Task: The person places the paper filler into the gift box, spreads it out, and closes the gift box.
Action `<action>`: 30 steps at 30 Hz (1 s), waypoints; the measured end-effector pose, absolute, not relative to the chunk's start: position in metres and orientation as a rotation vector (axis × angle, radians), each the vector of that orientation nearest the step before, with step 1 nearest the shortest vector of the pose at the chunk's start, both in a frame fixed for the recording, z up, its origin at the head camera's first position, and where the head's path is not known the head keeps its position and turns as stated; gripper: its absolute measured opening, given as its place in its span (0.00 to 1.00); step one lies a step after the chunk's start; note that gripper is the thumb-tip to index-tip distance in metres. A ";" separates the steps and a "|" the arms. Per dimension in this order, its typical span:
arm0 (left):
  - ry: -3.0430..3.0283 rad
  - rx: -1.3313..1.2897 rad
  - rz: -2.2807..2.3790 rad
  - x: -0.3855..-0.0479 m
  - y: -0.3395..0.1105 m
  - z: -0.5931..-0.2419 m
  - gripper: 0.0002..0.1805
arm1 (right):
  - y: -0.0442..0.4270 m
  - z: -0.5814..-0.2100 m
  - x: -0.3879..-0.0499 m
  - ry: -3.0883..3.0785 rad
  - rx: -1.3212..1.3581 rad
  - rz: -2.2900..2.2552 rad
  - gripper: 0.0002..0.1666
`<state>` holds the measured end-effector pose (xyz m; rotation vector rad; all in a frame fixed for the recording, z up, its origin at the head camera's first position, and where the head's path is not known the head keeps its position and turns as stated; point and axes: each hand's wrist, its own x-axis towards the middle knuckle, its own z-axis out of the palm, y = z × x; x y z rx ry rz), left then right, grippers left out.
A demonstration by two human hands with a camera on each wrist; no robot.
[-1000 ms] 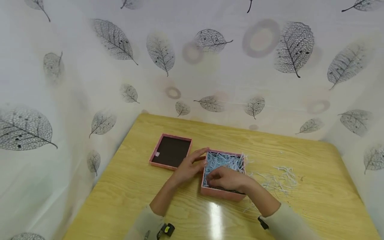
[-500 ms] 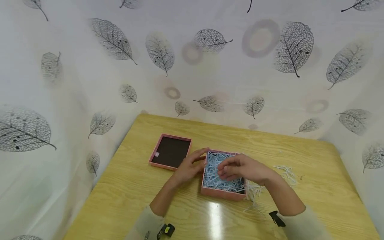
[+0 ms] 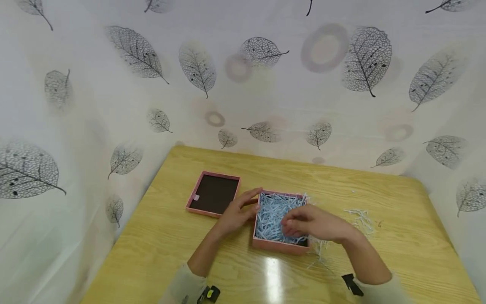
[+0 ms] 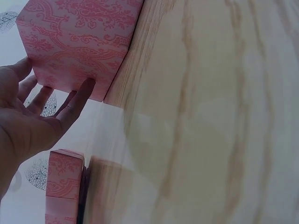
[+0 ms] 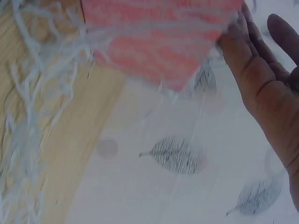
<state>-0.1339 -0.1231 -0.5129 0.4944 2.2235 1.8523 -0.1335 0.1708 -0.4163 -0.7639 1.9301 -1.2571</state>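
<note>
A pink patterned box [image 3: 281,246] stands on the table, filled with pale blue shredded paper [image 3: 270,217]. My left hand [image 3: 236,215] rests against the box's left side; in the left wrist view its spread fingers touch the patterned wall. Over the right half of the filling is my right hand [image 3: 317,223], fingers bent and fingertips down at the paper. The right wrist view shows its thumb apart from the other fingers, while the box rim hides the fingertips. No clump of paper shows in that hand.
The box's lid [image 3: 214,194], pink-rimmed with a dark inside, lies left of the box. Loose paper strands [image 3: 360,219] are scattered on the wooden table [image 3: 398,253] to the right. A leaf-printed curtain [image 3: 281,93] surrounds the table's back and sides.
My right hand has moved from the front left of the filling to its right half, dipping slightly lately. The filling looks more evenly spread. My left hand stays against the box.
</note>
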 end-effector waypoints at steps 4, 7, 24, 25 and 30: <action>2.232 0.499 1.844 -0.132 -0.122 -0.512 0.32 | 0.235 -0.409 -0.138 1.954 -0.560 -1.424 0.27; 2.224 0.507 1.845 -0.132 -0.120 -0.513 0.32 | 0.285 -0.419 -0.136 2.145 -0.413 -1.439 0.31; 2.202 0.498 1.877 -0.131 -0.122 -0.512 0.31 | 0.309 -0.500 -0.116 2.535 -0.255 -1.190 0.42; 2.203 0.500 1.881 -0.131 -0.122 -0.512 0.31 | 0.302 -0.500 -0.115 2.524 -0.295 -1.186 0.42; 2.199 0.517 1.889 -0.132 -0.121 -0.515 0.31 | 0.268 -0.498 -0.109 2.557 -0.503 -1.120 0.49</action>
